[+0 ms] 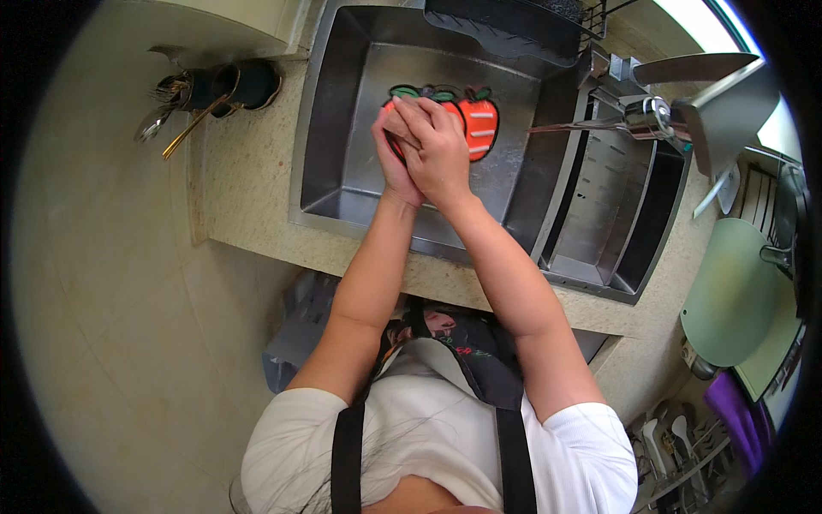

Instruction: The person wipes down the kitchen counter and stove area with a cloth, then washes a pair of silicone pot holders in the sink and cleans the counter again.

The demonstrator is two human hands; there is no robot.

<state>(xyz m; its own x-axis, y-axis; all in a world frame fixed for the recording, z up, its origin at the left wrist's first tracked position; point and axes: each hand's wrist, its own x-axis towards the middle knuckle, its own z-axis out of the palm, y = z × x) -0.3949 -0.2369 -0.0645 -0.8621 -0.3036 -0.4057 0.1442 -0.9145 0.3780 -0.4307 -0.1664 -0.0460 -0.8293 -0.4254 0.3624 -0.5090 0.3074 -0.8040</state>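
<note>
Over the stainless steel sink basin (437, 186), my left hand (395, 167) and my right hand (443, 151) are pressed together. The right palm and fingers lie across the left hand, whose fingers are partly hidden. Below or just beyond them is an orange pumpkin-shaped item (485, 132) with black outlines, white stripes and green leaves. My hands cover part of it, and its material is unclear. Whether anything small lies between the palms cannot be seen.
A chrome faucet (648, 119) reaches in from the right, beside a knife (697, 67). Dark utensil holders (257, 83) with cutlery stand left of the sink. A black rack tray (507, 32) overhangs its far edge. A green cutting board (732, 295) is at right.
</note>
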